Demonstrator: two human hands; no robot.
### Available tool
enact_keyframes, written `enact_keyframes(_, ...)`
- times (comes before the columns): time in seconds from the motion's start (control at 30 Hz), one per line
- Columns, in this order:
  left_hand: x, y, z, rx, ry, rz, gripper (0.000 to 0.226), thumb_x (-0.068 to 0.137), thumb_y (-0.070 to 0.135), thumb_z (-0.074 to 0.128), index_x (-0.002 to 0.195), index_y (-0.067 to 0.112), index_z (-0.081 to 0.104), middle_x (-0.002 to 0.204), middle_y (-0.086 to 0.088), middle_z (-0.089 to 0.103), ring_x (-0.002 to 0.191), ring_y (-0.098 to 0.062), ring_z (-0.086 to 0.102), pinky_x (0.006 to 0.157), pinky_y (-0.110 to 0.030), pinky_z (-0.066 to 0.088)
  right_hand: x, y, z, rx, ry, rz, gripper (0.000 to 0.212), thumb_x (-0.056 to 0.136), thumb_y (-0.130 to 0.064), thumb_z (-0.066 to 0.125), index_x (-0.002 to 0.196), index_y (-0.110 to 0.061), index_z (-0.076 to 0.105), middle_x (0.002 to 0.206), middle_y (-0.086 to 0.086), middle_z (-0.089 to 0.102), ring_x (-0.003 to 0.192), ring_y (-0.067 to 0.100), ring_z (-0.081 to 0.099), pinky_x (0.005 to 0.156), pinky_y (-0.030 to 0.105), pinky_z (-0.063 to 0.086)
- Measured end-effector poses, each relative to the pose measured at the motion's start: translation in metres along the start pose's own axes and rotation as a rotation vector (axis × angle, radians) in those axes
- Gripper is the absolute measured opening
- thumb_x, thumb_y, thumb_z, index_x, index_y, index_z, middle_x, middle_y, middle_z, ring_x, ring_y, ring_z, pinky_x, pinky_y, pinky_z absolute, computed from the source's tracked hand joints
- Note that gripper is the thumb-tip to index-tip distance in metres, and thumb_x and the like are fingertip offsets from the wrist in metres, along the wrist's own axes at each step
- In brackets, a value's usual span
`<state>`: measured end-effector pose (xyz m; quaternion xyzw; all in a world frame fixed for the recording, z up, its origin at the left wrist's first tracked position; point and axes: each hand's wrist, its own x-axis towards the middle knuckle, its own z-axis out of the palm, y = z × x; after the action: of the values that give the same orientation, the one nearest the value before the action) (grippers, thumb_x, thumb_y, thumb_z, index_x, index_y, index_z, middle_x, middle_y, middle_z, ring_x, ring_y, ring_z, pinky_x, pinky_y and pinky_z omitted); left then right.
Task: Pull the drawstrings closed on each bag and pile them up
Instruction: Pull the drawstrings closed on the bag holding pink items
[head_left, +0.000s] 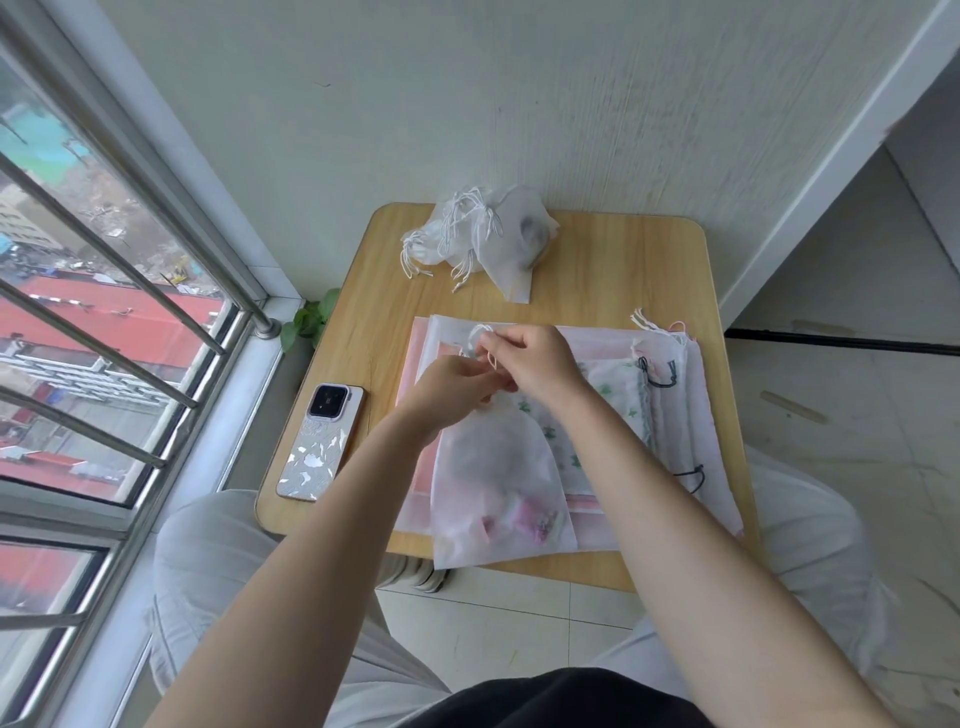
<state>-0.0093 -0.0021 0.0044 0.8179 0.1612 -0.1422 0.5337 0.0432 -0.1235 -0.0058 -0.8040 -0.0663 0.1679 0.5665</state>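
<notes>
Head view: drawstring closure in progress on one white bag (496, 483).

The left hand (451, 387) and right hand (537, 364) both pinch the white drawstring (480, 338) above the gathered neck; the bag lies at table centre on the stack of flat bags (670, 410). Recommended: hold the neck steady with one hand and draw the cord evenly outward, so the thin fabric gathers without tearing. The pile of closed bags (483, 239) sits at 12 o'clock on the table (597, 260), well apart. A phone (322, 449) lies at 9 o'clock, clear of the work. Loose cords (660, 374) at 3 o'clock could snag.
</notes>
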Motion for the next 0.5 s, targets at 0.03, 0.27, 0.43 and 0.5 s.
enact_keyframes(0.03,0.0,-0.001,-0.001,-0.022,0.02,-0.012,0.035,0.092,0.027,0.064,0.059,0.016,0.069,0.058,0.004,0.054,0.047,0.0,0.045,0.053,-0.01,0.037,0.001,0.001,-0.001,-0.054,-0.008,0.021,0.035,0.092,-0.033,0.059,0.064,-0.014,0.066,0.058,0.002,0.063,0.051,0.013,0.057,0.057,0.028,0.049)
enact_keyframes(0.27,0.007,-0.011,-0.013,-0.168,0.209,-0.11,0.018,0.085,0.019,0.071,0.073,0.007,0.074,0.061,0.004,0.064,0.045,-0.002,0.048,0.052,-0.013,0.041,-0.009,0.006,-0.012,-0.23,-0.194,0.116,0.026,0.083,-0.033,0.069,0.083,-0.007,0.07,0.067,-0.001,0.062,0.058,0.012,0.052,0.055,0.022,0.042)
enact_keyframes(0.43,0.007,-0.009,-0.015,-0.152,0.175,-0.084,0.013,0.083,0.013,0.074,0.088,0.001,0.076,0.068,-0.005,0.062,0.055,-0.008,0.053,0.061,-0.02,0.045,-0.013,0.006,-0.008,-0.195,-0.296,0.102,0.018,0.082,-0.027,0.076,0.074,-0.013,0.069,0.062,-0.005,0.056,0.053,0.007,0.048,0.051,0.017,0.039)
enact_keyframes(0.5,0.005,-0.007,-0.016,-0.138,0.144,-0.07,0.008,0.08,0.007,0.074,0.086,0.002,0.075,0.069,-0.005,0.061,0.055,-0.007,0.054,0.058,-0.015,0.045,-0.014,0.007,-0.009,-0.186,-0.288,0.094,0.018,0.08,-0.026,0.079,0.072,-0.013,0.07,0.054,-0.011,0.05,0.048,-0.002,0.044,0.047,0.008,0.033)
